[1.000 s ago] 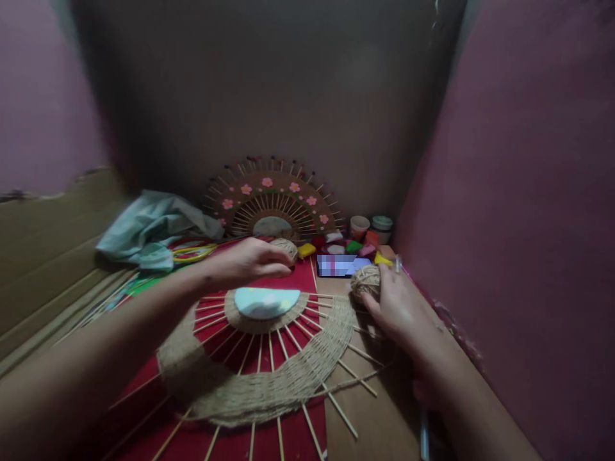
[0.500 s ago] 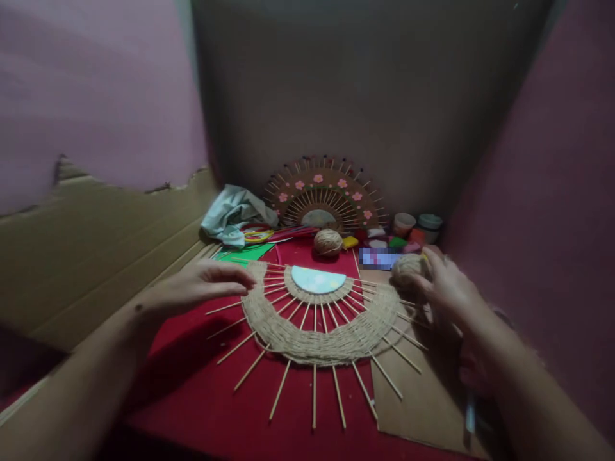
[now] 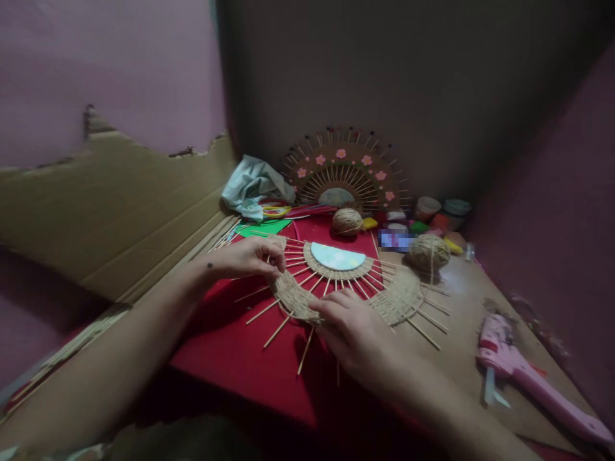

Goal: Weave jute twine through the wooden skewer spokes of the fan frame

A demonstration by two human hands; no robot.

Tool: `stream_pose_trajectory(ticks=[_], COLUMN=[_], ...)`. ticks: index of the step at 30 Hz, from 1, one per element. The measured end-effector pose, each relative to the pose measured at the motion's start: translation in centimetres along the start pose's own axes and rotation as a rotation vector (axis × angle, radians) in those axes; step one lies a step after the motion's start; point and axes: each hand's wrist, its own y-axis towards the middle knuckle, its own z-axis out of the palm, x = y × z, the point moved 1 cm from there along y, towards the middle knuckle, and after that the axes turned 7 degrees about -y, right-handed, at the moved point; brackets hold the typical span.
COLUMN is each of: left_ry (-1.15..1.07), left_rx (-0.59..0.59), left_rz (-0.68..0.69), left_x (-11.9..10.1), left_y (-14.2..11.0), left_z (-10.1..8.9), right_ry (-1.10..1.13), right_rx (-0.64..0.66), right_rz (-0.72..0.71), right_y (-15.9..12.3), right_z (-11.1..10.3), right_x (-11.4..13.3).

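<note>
A half-round fan (image 3: 293, 296) of thin sticks and woven twine lies on the red table, with a pale blue half-circle (image 3: 337, 256) at its centre. My left hand (image 3: 259, 257) is closed, its fingers pinched at the left part of the woven band. Lower down, my right hand (image 3: 355, 326) grips the band's bottom edge, covering part of the weave and several sticks. The thumb's exact place under that edge is hidden. A ball of twine (image 3: 429, 253) rests on the cardboard beyond the fan's right end.
Behind stands a finished-looking fan (image 3: 341, 168) with pink flowers. Another twine ball (image 3: 348, 221), a cloth (image 3: 257, 186), yellow-handled scissors (image 3: 276, 210) and small tubs (image 3: 426, 208) sit at the back. A pink glue gun (image 3: 521, 371) lies on the cardboard (image 3: 461, 358) at right.
My right hand has let go of the twine ball at the right and moved left onto the fan's lower band. My left hand has closed on the left part. The view has shifted.
</note>
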Motion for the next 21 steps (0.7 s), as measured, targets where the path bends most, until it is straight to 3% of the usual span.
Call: stream_pose_trajectory(ticks=[7, 11, 16, 21], left_ry=[-0.161, -0.234, -0.184, -0.043], left_rx=[0.054, 0.095, 0.109, 0.066], left_rz=[0.058, 0.106, 0.156, 0.173], left_x=[0.9, 0.1, -0.3, -0.4], left_y=[-1.3, -1.2, -0.8, -0.3], left_z=[1.7, 3.6, 5.0, 5.8], right_ry=[-0.331, -0.417, -0.434, -0.356], right_rx=[0.156, 0.104, 0.046, 0.07], right_rz=[0.042, 0.045, 0.018, 0.025], right_y=[2.1, 1.8, 1.3, 0.5], right_z=[3.1, 4.1, 4.3, 3.5], right_x=[0.7, 0.4, 0.7, 1.2])
